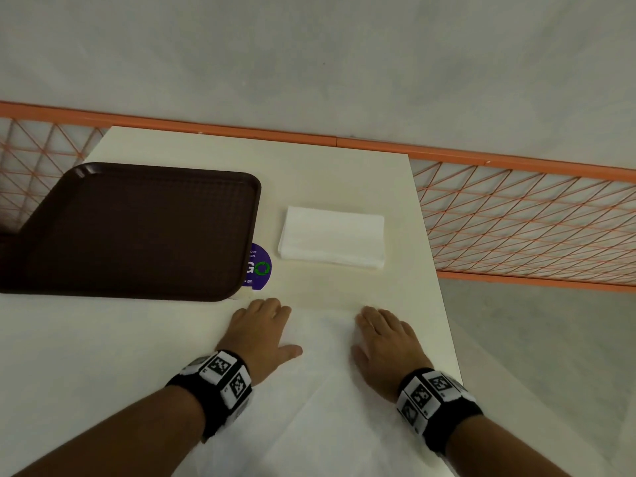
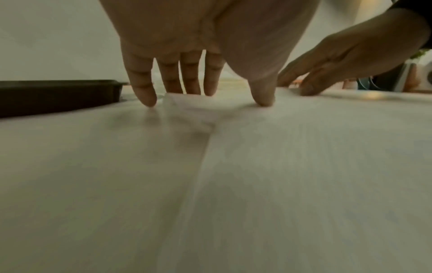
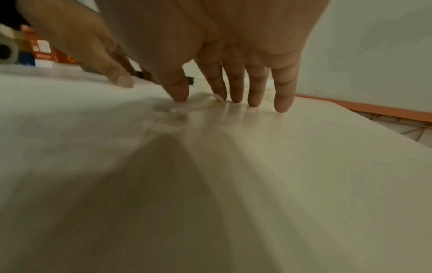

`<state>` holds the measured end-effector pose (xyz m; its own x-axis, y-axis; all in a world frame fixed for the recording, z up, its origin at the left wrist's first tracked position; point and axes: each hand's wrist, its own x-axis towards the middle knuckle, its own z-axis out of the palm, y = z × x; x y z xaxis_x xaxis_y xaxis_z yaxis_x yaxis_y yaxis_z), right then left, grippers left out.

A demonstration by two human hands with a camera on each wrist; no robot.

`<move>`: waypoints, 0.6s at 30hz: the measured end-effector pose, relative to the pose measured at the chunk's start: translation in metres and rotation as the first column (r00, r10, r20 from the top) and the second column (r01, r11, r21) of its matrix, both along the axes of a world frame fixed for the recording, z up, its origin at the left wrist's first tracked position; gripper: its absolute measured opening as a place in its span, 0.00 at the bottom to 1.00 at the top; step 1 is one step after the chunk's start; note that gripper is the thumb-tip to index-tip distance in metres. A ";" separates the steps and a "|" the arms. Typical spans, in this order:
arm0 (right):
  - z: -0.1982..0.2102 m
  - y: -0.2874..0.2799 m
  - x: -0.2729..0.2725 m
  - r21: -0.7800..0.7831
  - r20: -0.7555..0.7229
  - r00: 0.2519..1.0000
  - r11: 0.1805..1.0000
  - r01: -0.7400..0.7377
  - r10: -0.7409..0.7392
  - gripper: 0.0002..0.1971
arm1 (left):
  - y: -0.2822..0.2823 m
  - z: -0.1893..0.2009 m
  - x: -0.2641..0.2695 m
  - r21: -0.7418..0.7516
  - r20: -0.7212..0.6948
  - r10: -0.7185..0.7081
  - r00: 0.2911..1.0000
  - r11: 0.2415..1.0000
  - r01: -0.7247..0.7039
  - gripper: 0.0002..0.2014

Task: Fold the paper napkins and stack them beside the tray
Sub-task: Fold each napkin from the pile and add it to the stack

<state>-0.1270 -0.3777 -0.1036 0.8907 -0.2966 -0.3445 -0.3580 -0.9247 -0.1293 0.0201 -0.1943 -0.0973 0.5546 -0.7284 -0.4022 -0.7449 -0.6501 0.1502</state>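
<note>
An unfolded white napkin [image 1: 323, 390] lies flat at the table's near edge. My left hand [image 1: 263, 327] presses its far left corner with straight fingers [image 2: 190, 77], and that corner [image 2: 187, 109] is slightly raised. My right hand [image 1: 382, 335] rests flat on the far right corner, fingertips [image 3: 236, 92] down on the surface. A stack of folded napkins [image 1: 332, 237] sits just right of the dark brown tray [image 1: 137, 232], beyond both hands. The tray's rim [image 2: 58, 96] shows in the left wrist view.
A purple round sticker [image 1: 258, 266] lies on the cream table [image 1: 344, 166], partly under the tray's corner. An orange mesh railing [image 1: 516, 215] runs behind and to the right. The table's right edge is close to my right wrist.
</note>
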 end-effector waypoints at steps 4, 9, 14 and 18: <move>0.017 -0.003 0.021 0.009 -0.023 1.000 1.000 -0.005 0.005 0.31 | -0.019 0.017 0.008 0.078 -0.071 0.089 0.993 0.993 -0.083 0.34; 0.020 -0.009 0.044 0.112 -0.129 0.990 0.991 0.073 -0.059 0.30 | -0.032 0.029 0.009 0.130 -0.166 0.227 0.960 0.970 -0.207 0.33; 0.020 -0.017 0.055 0.158 -0.213 0.974 0.980 0.118 -0.083 0.28 | -0.032 0.029 0.006 0.058 -0.224 0.255 0.940 0.967 -0.249 0.22; 0.022 -0.026 0.052 0.269 -0.158 0.974 0.942 0.203 -0.164 0.14 | -0.020 0.028 0.013 -0.115 -0.397 0.301 0.867 0.921 -0.372 0.11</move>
<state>-0.0751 -0.4039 -0.0815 0.7712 -0.3246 -0.5476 -0.5494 -0.7739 -0.3150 0.0336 -0.2146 -0.0695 0.6189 -0.6035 -0.5028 -0.3545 -0.7858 0.5067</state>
